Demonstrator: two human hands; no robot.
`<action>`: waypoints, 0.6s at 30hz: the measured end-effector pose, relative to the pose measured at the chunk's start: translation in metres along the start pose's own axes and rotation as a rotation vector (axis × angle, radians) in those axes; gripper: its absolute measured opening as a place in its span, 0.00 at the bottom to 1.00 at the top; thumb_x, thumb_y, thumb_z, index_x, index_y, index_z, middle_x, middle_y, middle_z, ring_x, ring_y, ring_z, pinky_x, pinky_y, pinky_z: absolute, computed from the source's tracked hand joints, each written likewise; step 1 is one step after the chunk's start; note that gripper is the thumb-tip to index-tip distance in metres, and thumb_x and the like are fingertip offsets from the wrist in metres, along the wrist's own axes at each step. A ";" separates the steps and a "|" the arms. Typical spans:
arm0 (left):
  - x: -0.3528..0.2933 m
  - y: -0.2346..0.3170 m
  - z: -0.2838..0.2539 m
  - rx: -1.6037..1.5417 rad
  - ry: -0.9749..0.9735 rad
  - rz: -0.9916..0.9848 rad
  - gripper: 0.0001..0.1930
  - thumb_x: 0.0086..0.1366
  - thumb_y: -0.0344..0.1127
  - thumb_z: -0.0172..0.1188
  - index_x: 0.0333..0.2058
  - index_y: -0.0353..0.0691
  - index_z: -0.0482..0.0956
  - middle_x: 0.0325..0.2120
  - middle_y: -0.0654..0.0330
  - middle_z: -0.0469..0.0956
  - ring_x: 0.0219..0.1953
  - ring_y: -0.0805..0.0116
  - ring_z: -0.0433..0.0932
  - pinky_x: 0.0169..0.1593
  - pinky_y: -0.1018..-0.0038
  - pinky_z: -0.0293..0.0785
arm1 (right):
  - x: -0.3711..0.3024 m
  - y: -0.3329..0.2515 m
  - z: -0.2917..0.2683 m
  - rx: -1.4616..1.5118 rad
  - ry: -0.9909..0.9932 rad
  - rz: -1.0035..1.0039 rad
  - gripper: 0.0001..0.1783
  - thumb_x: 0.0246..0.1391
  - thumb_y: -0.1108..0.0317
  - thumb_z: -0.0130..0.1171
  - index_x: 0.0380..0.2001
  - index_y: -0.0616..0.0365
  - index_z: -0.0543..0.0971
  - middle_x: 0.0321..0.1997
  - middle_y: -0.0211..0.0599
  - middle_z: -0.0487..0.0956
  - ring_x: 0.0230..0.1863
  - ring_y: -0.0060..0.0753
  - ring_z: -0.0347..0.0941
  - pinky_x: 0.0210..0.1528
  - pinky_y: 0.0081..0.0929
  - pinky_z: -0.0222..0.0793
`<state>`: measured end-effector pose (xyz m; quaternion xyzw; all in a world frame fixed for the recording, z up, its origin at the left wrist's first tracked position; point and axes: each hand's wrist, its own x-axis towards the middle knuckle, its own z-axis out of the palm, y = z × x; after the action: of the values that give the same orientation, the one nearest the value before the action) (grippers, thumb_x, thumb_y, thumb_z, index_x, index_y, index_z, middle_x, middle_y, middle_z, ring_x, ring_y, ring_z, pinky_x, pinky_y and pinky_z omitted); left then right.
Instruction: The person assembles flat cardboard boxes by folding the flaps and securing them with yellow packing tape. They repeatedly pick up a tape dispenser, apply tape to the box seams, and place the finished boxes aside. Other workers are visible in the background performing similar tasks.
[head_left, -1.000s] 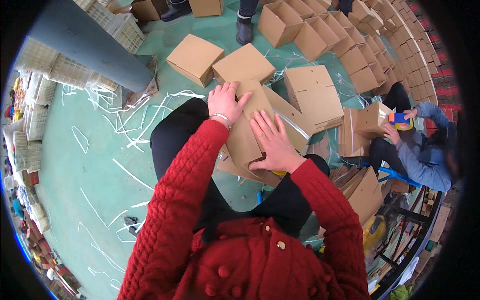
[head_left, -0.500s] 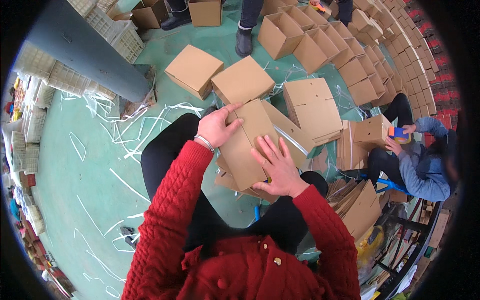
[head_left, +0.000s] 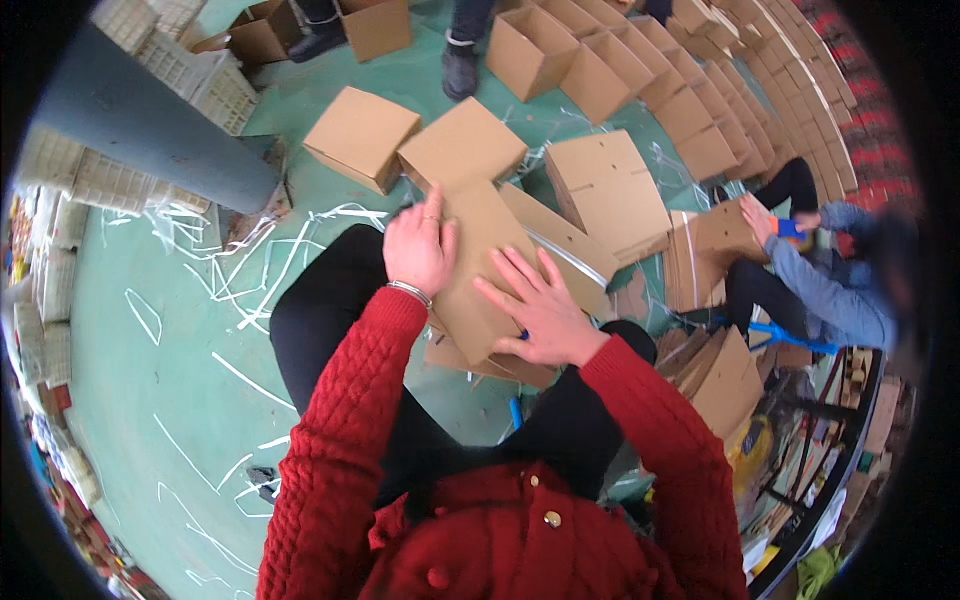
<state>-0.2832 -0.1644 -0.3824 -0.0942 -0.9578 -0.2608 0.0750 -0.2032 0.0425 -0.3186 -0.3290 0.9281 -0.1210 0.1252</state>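
A brown cardboard box (head_left: 480, 235) rests over my lap with a plain face up. My left hand (head_left: 418, 248) lies along its left edge, fingers stretched toward the far end. Flat on the right part of the same face is my right hand (head_left: 545, 310), fingers spread. A small blue bit shows by the right thumb; what it is stays hidden. Just beyond the far end stands a closed carton (head_left: 463, 145). Flat cardboard pieces (head_left: 560, 240) with a white strap lie to the right, and more cardboard (head_left: 485, 360) sits below the box.
Another closed carton (head_left: 362, 135) stands far left, near a blue-grey pillar (head_left: 165, 120). Stacked flat cartons (head_left: 610, 195) and rows of open boxes (head_left: 610, 70) fill the far right. White straps (head_left: 265, 265) litter the green floor. At right, a co-worker (head_left: 840, 270) handles cardboard with a blue tool.
The seam on the box's upper face no longer shows. My left hand has shifted slightly down along the edge; the right still lies flat. The co-worker's hand has moved up onto their cardboard.
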 end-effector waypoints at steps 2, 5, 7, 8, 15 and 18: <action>0.003 -0.002 0.007 0.106 0.271 0.072 0.23 0.62 0.42 0.54 0.55 0.41 0.72 0.43 0.55 0.77 0.45 0.55 0.75 0.48 0.60 0.69 | 0.002 0.003 0.004 0.072 0.112 -0.041 0.45 0.47 0.43 0.60 0.67 0.45 0.60 0.74 0.49 0.49 0.75 0.48 0.40 0.72 0.55 0.31; 0.007 -0.009 0.012 0.157 0.157 0.038 0.18 0.64 0.44 0.51 0.49 0.42 0.74 0.39 0.57 0.76 0.44 0.57 0.74 0.48 0.61 0.68 | -0.016 0.018 0.019 0.174 0.305 0.006 0.38 0.46 0.51 0.63 0.62 0.49 0.67 0.69 0.49 0.59 0.71 0.48 0.53 0.70 0.49 0.46; 0.011 -0.013 0.013 0.153 0.085 -0.005 0.18 0.65 0.44 0.49 0.50 0.43 0.74 0.40 0.58 0.77 0.44 0.58 0.75 0.48 0.60 0.68 | -0.048 0.039 0.032 0.419 0.647 0.326 0.34 0.47 0.53 0.63 0.57 0.52 0.70 0.63 0.48 0.66 0.64 0.49 0.61 0.65 0.46 0.56; 0.013 -0.015 0.013 0.144 0.100 0.013 0.19 0.66 0.45 0.49 0.50 0.43 0.74 0.40 0.58 0.77 0.44 0.58 0.75 0.48 0.60 0.69 | -0.061 0.047 0.044 0.536 0.813 0.491 0.31 0.47 0.54 0.64 0.54 0.54 0.71 0.59 0.48 0.69 0.61 0.50 0.65 0.62 0.44 0.62; 0.026 -0.018 0.013 0.111 0.030 -0.009 0.21 0.67 0.45 0.47 0.54 0.43 0.72 0.44 0.57 0.77 0.47 0.56 0.74 0.50 0.58 0.67 | -0.081 0.006 0.161 0.078 0.224 0.860 0.49 0.33 0.36 0.70 0.49 0.66 0.70 0.46 0.49 0.73 0.54 0.47 0.68 0.60 0.42 0.58; 0.027 -0.019 0.012 0.109 0.017 -0.019 0.21 0.67 0.45 0.47 0.55 0.43 0.72 0.46 0.56 0.77 0.48 0.55 0.74 0.51 0.58 0.67 | -0.062 0.001 0.174 -0.035 0.314 0.945 0.48 0.34 0.33 0.67 0.47 0.65 0.70 0.45 0.46 0.73 0.51 0.47 0.68 0.61 0.42 0.54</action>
<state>-0.3146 -0.1699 -0.3969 -0.0789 -0.9708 -0.2099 0.0857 -0.1027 0.0581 -0.4734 0.1478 0.9853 -0.0833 0.0193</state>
